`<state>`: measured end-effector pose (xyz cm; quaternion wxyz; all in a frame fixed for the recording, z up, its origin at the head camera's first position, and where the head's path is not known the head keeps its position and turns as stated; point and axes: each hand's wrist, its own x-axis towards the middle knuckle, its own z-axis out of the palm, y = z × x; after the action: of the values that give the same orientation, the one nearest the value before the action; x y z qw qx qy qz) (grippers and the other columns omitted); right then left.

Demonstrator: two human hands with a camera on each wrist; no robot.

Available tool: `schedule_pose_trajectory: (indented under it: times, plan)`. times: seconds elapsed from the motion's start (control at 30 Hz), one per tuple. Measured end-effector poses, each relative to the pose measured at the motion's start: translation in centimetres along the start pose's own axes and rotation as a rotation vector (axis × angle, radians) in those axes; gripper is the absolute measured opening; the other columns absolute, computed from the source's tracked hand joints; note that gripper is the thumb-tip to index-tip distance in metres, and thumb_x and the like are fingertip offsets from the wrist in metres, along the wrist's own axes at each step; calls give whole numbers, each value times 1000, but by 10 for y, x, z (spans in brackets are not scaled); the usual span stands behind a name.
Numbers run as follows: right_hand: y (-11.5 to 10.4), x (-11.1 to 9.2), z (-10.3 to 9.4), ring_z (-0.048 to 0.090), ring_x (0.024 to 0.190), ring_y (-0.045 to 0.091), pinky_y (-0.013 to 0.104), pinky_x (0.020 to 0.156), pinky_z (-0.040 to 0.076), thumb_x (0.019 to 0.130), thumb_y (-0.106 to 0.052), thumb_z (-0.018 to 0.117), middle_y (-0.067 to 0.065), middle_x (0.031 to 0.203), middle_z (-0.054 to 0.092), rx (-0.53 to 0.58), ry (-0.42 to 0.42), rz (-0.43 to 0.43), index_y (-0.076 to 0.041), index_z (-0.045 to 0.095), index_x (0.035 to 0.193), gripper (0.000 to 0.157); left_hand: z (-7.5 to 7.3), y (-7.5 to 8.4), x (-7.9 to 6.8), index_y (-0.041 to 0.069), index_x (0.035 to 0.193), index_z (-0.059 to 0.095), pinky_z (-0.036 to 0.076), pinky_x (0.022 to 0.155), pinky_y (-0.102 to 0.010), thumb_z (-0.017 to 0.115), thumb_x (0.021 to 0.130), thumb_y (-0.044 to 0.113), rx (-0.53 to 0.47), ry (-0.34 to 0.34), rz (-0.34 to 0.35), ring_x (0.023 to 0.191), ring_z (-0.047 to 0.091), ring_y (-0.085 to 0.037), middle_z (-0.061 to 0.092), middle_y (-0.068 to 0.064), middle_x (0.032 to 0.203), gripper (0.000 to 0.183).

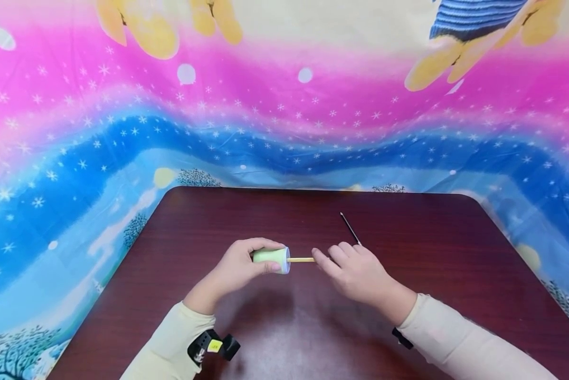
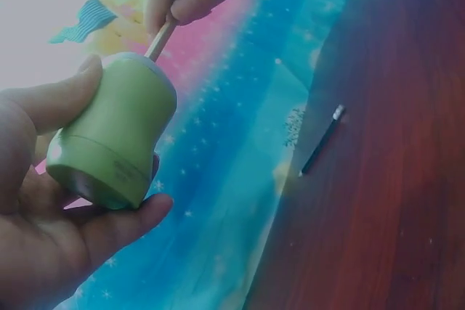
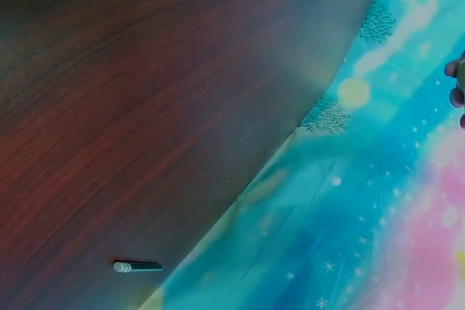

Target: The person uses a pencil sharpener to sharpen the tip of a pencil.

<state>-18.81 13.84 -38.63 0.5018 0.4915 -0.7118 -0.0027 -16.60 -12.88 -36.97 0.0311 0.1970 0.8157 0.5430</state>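
My left hand (image 1: 237, 266) grips a light green pencil sharpener (image 1: 269, 257) lying sideways in the air over the table. In the left wrist view the waisted body of the sharpener (image 2: 116, 121) sits between the thumb and the curled fingers. A yellow pencil (image 1: 301, 259) goes into its pale end, so the tip is hidden inside. My right hand (image 1: 360, 274) pinches the other end of that pencil between thumb and fingers. Only a few left-hand fingertips (image 3: 455, 97) show at the edge of the right wrist view.
Beyond the right hand, a dark pencil (image 1: 350, 228) with a silvery end lies on the brown table (image 1: 432, 237). A patterned cloth (image 1: 275, 121) in pink and blue hangs behind the table and along its sides. Each forearm wears a black wrist mount (image 1: 213, 345).
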Motion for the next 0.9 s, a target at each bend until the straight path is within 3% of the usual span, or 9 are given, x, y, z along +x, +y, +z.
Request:
schedule_pose_trajectory:
  times: [0.13,0.33,0.43,0.53,0.6,0.7,0.83,0.9]
  plan:
    - [3,9,-7,40,54,20,27,42,30,99,-12,48,4,69,52,-25,82,24,-5,69,94,22,-2,1,1,7,115,70,53,70,-28,77,82,12,-34,5,-23,85,60,-19,67,-10,107,34]
    - [5,17,-16,37,53,18,24,42,27,101,-13,47,3,66,46,31,91,-11,-2,64,87,25,-9,3,-1,6,114,70,52,68,-28,76,83,11,-14,-24,-32,84,60,-19,67,-12,107,33]
    - [2,11,-12,40,49,16,22,38,30,102,-18,46,0,61,45,82,65,-15,-3,60,83,28,-9,3,-1,4,114,69,52,68,-28,76,82,10,-12,-64,-11,82,60,-19,67,-12,105,34]
    - [-3,4,-11,44,44,12,23,37,34,104,-23,41,-5,57,47,190,-9,54,-8,58,83,31,-6,2,-2,3,113,69,51,68,-27,77,81,9,-10,-79,13,83,60,-19,67,-13,106,34]
    - [-7,3,-13,43,43,7,22,39,36,105,-28,39,-8,55,47,296,-83,145,-11,57,82,34,-4,2,-4,2,112,69,52,70,-27,77,80,7,-10,-79,48,88,61,-20,67,-14,110,34]
    - [-12,6,-20,39,46,0,19,43,36,101,-25,50,-12,57,48,500,-197,351,-13,60,80,26,-1,2,-6,1,111,70,53,79,-26,79,78,5,16,-44,127,99,62,-24,67,-14,115,34]
    - [-13,13,-27,37,54,-2,19,51,37,91,-11,64,-13,60,45,853,-410,725,-11,66,82,10,3,2,-6,2,109,72,53,85,-27,82,73,4,137,37,283,108,61,-24,68,-9,115,37]
    - [-9,15,-27,34,50,1,21,46,32,94,-11,60,-11,57,39,1155,-540,961,-9,65,80,15,4,1,-6,3,106,73,53,85,-28,84,70,5,224,72,391,107,60,-24,69,-9,114,38]
